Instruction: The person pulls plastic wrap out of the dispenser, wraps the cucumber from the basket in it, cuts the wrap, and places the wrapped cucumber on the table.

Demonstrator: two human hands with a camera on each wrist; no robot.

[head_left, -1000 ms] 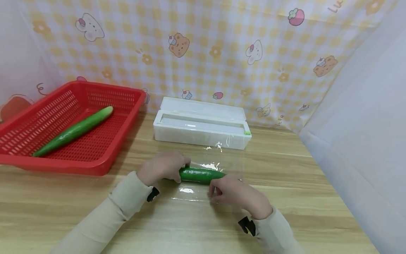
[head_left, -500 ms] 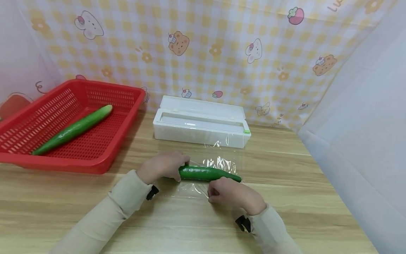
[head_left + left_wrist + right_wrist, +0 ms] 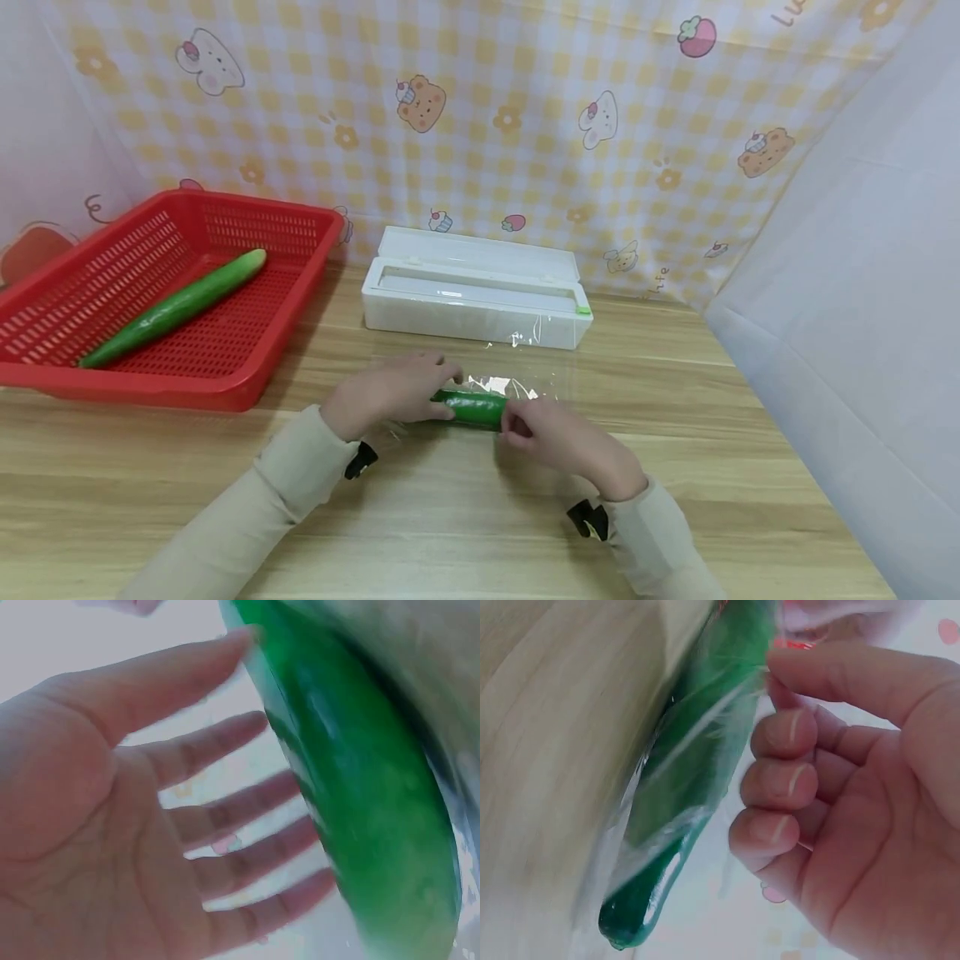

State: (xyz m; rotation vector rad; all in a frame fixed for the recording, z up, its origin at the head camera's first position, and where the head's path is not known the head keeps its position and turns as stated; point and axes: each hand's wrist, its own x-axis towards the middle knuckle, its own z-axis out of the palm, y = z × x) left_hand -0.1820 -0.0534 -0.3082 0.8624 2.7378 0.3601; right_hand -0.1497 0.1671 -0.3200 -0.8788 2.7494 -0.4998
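Observation:
A green cucumber [image 3: 474, 409] lies crosswise on the wooden table, on a sheet of clear cling film [image 3: 491, 384]. My left hand [image 3: 396, 388] is at its left part, fingers spread and fairly straight; in the left wrist view the thumb tip meets the cucumber [image 3: 367, 772] and the fingertips pass behind it. My right hand [image 3: 562, 442] pinches the film between thumb and forefinger, its other fingers curled. In the right wrist view the film [image 3: 697, 724] is drawn over the cucumber's side, while the dark tip [image 3: 626, 922] sticks out past its edge. The right hand hides that end in the head view.
Behind the cucumber stands a white cling film box [image 3: 472, 321], lid raised, with film running from it toward the cucumber. A red plastic basket [image 3: 225, 385] at the left holds a second cucumber [image 3: 176, 308]. A checked cloth [image 3: 480, 167] hangs at the back.
My right hand has lifted the film's front edge from the table up to the cucumber. My left hand has loosened its hold on the cucumber, and its fingers have spread and shifted slightly right.

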